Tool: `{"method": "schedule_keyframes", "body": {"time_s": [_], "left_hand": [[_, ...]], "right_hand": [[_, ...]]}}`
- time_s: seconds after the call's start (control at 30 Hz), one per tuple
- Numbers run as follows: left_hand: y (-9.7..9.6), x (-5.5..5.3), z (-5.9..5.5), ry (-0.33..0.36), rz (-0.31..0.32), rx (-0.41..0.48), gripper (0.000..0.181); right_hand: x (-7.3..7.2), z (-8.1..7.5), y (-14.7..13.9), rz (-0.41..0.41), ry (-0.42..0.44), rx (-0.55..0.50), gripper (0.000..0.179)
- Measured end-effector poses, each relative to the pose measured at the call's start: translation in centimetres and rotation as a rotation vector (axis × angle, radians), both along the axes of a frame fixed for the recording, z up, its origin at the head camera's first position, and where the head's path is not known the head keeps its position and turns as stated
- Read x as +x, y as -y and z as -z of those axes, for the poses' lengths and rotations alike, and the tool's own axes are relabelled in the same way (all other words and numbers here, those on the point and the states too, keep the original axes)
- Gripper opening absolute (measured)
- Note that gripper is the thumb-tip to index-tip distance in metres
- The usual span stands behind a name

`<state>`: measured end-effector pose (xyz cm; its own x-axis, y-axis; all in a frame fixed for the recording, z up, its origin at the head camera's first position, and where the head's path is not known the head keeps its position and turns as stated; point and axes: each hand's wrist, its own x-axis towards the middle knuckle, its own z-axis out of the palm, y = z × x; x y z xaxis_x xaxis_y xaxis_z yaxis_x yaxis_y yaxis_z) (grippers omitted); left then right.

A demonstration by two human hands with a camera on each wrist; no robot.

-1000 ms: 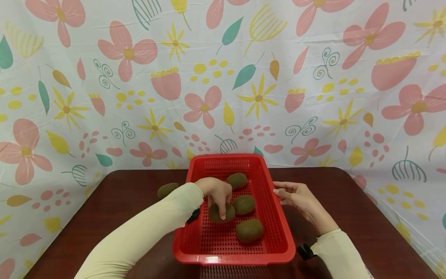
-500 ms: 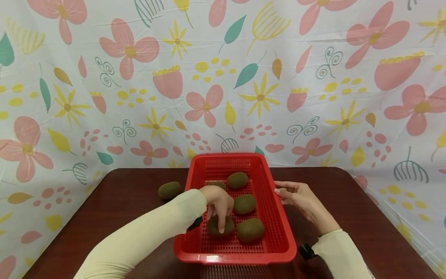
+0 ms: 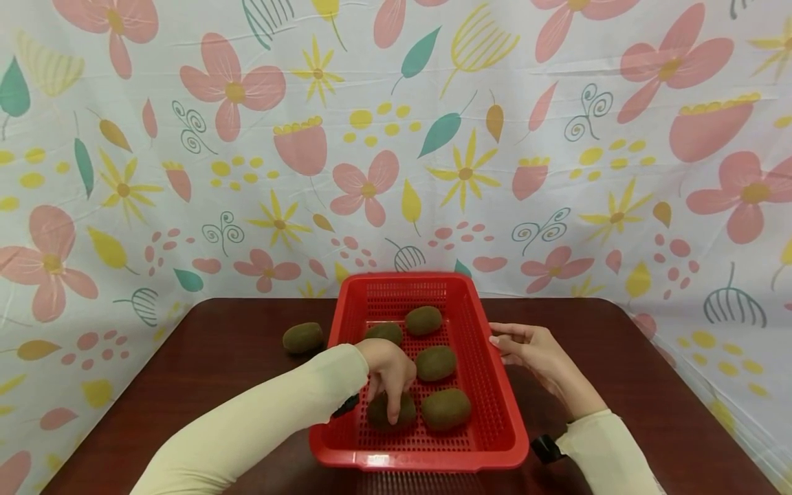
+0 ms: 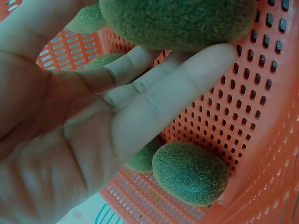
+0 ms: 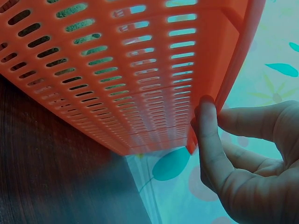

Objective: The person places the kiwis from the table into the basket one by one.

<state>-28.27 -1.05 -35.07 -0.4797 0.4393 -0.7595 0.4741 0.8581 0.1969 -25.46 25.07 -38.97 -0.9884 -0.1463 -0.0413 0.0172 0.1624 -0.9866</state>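
A red perforated basket (image 3: 427,460) stands on the table. My left hand (image 3: 391,371) reaches down into it and holds a brown fuzzy kiwi (image 3: 406,414) at the near left. In the left wrist view, this kiwi (image 4: 177,23) is at the top, with fingers (image 4: 163,102) along its edge. Beside it lies another kiwi (image 3: 447,409); farther back are a middle kiwi (image 3: 436,363), a back-right one (image 3: 423,320) and a partly covered kiwi (image 3: 383,333). My right hand (image 3: 535,350) pinches the basket's right rim, seen also in the right wrist view (image 5: 252,154).
One more kiwi (image 3: 303,338) lies on the dark wooden table (image 3: 241,357), left of the basket. Behind the table hangs a white cloth (image 3: 396,227) with a floral print. Each wrist carries a small black camera.
My left hand has moved the kiwi toward the basket's near side, level with the near-right kiwi. A kiwi behind that hand now shows. The right hand stays at the rim.
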Motion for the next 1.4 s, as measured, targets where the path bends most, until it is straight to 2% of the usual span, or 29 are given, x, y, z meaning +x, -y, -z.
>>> {"method": "schedule_keyframes", "body": {"time_s": [0.13, 0.37, 0.5, 0.73, 1.07, 1.27, 1.4], "left_hand": [[0.1, 0.0, 0.1, -0.009, 0.006, 0.000, 0.046], [0.4, -0.2, -0.2, -0.050, 0.007, 0.062, 0.032], [0.8, -0.3, -1.0, -0.069, 0.001, 0.121, 0.033], [1.9, -1.0, -2.6, -0.161, 0.004, 0.274, 0.035], [5.1, -2.1, -5.6, -0.172, -0.100, 0.627, 0.031], [7.8, -2.9, -6.8, -0.168, -0.218, 0.800, 0.031], [9.9, -3.1, -7.3, -0.179, -0.294, 0.872, 0.033]], "right_hand": [[0.0, 0.1, -0.1, 0.001, 0.002, 0.001, 0.059], [0.0, 0.1, -0.1, -0.003, -0.002, -0.003, 0.059], [0.0, 0.1, -0.1, -0.003, -0.002, -0.006, 0.059], [-0.1, 0.3, -0.2, -0.006, -0.006, -0.016, 0.059], [-0.1, 0.1, -0.2, -0.007, -0.005, -0.011, 0.058], [0.0, 0.0, -0.2, -0.007, -0.003, -0.013, 0.057], [0.1, -0.1, -0.2, -0.019, -0.010, -0.016, 0.058]]}}
